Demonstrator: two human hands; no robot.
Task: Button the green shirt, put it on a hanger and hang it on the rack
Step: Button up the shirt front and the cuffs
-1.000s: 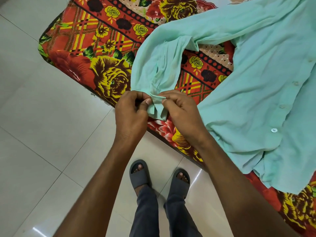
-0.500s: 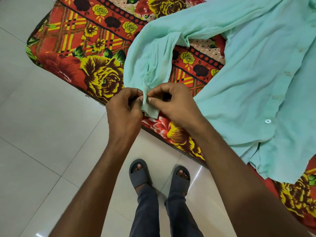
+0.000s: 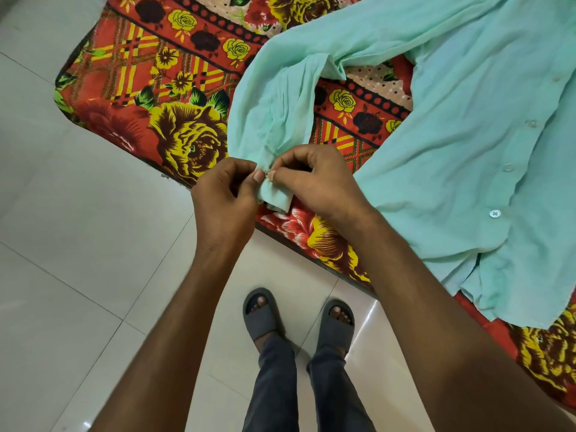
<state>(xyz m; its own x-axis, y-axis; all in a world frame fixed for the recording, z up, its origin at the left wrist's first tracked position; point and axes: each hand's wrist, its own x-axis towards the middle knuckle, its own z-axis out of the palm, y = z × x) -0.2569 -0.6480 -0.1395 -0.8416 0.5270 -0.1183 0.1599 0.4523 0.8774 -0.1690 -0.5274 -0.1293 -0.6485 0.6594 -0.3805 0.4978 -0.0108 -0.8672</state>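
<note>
At bed edge, L hand (image 3: pixel 223 194) & R hand (image 3: pixel 314 182) both pinch shirt (image 3: pixel 461 145) cuff (image 3: pixel 276 198): buttoning step, prob. Next: seat cuff button, then front placket.

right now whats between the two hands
In the head view, the sleeve cuff of the green shirt sits pinched between the left hand and right hand; nothing else is between them.

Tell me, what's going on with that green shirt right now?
Left hand and right hand both pinching the sleeve cuff at the bed edge. Green shirt lies spread on the floral bedsheet. Nothing in the way.
</note>
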